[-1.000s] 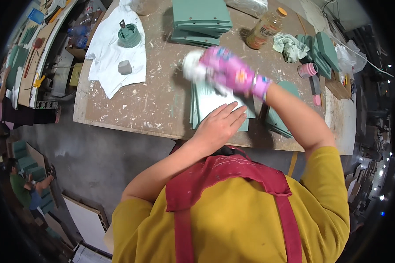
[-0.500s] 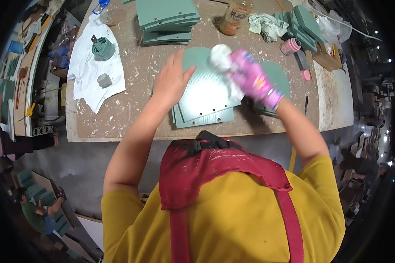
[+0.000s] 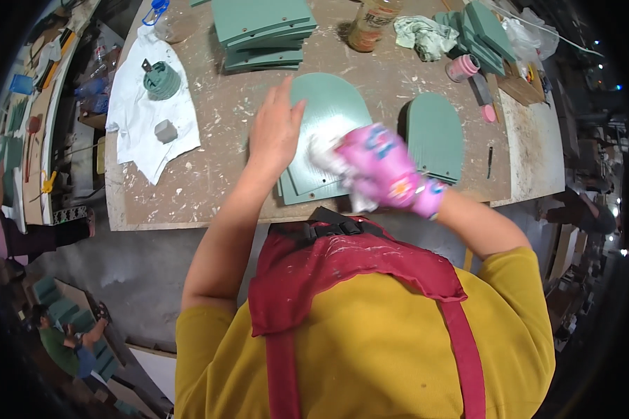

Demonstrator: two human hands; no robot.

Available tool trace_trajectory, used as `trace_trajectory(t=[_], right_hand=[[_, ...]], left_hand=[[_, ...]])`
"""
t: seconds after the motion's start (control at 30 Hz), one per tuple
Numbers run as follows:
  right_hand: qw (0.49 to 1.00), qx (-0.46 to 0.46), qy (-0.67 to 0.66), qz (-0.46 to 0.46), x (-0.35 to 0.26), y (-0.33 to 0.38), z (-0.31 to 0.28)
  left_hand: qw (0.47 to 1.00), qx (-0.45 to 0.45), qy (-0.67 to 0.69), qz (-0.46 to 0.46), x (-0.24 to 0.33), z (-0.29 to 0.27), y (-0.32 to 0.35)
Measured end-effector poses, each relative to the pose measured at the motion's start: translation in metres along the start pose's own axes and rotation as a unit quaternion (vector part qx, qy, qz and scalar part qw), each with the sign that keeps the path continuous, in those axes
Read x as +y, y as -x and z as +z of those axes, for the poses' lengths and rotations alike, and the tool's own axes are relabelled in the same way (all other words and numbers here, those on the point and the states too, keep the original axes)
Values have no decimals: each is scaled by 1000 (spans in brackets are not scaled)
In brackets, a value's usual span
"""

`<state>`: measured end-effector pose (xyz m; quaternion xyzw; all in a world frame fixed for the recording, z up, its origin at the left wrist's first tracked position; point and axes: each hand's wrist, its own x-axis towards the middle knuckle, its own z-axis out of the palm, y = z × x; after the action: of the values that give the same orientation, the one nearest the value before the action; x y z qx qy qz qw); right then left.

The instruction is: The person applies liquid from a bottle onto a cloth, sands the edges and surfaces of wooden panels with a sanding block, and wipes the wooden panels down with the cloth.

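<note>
A green painted panel [image 3: 328,101] with one rounded end lies on the table in front of me, on top of at least one more like it. My left hand [image 3: 276,133], bare, rests along the panel's left edge with its fingers stretched out. In a pink patterned glove, my right hand [image 3: 381,164] is closed on a white cloth [image 3: 326,150] and presses it to the panel's lower right part. The hand and cloth hide that side of the panel. Just right of the glove lies a second stack of rounded green panels [image 3: 435,136].
A taller stack of green panels [image 3: 262,24] stands at the back, near a glass bottle [image 3: 372,26]. On the left, a white cloth [image 3: 129,129] carries a green tub [image 3: 162,82] and a grey block [image 3: 165,131]. A crumpled rag [image 3: 426,37] and pink bottle [image 3: 462,68] lie back right.
My right hand has moved with the cloth from the panel's rounded far end down toward its near edge. My left hand stays at the left edge.
</note>
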<state>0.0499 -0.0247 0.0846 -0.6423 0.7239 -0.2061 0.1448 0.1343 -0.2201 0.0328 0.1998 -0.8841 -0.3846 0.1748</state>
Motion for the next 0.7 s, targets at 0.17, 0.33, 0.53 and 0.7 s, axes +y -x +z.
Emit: trace_trajectory(t=[0.17, 0.33, 0.53, 0.7], right_hand=[[996, 77, 39, -30, -34, 1, 25], [989, 81, 74, 97, -26, 17, 16], [975, 134, 137, 116, 7, 35, 24], [937, 238, -21, 256, 43, 73, -36]], left_hand=[[999, 22, -22, 26, -15, 1, -1], [999, 34, -17, 29, -16, 0, 2], [1000, -5, -9, 27, -12, -4, -1], [999, -2, 19, 32, -7, 1, -5]])
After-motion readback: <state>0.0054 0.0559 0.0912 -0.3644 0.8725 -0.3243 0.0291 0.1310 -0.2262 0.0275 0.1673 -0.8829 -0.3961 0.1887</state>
